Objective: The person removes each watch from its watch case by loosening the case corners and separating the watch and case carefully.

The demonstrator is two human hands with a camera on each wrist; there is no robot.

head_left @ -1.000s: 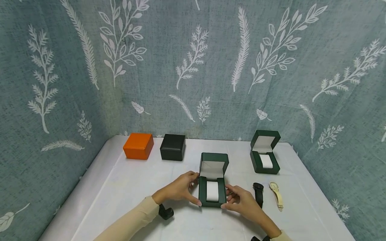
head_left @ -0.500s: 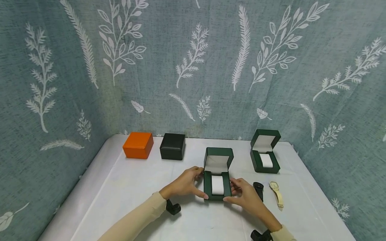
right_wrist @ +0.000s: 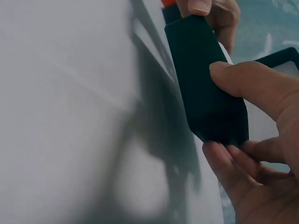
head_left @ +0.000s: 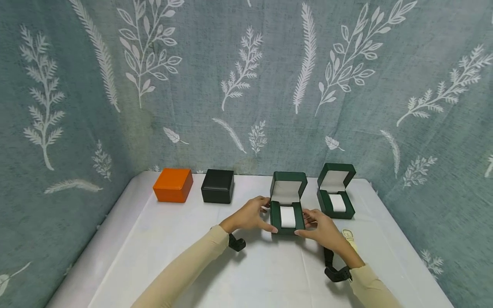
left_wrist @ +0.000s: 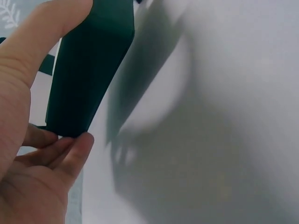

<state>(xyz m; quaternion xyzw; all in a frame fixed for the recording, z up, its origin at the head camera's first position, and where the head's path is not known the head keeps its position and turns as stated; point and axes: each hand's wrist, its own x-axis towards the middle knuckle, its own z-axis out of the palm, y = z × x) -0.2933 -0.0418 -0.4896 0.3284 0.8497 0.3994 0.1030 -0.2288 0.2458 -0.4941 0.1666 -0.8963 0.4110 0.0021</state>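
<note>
A dark green watch box (head_left: pixel 289 176), its lid raised and a white cushion (head_left: pixel 287 217) inside, is held between both hands. My left hand (head_left: pixel 250 214) grips its left side, thumb at the front corner and fingers toward the back. On the other side my right hand (head_left: pixel 323 231) grips it the same way. Both wrist views show thumb and fingers on the green box (left_wrist: pixel 88 70), with a gap between it and its shadow on the white cloth. A gold watch (head_left: pixel 348 235) and a black watch strap (head_left: pixel 328 256) lie partly hidden by my right arm.
A second open green watch box (head_left: pixel 336 212) stands close by at the back right. Farther left along the back are a closed black box (head_left: pixel 217 187) and a closed orange box (head_left: pixel 172 186). Patterned curtain (head_left: pixel 200 85) borders the white table (head_left: pixel 146 239).
Both hands have carried the open green watch box away from me and to the right, closer to the other green box. My right arm now covers more of the two watches.
</note>
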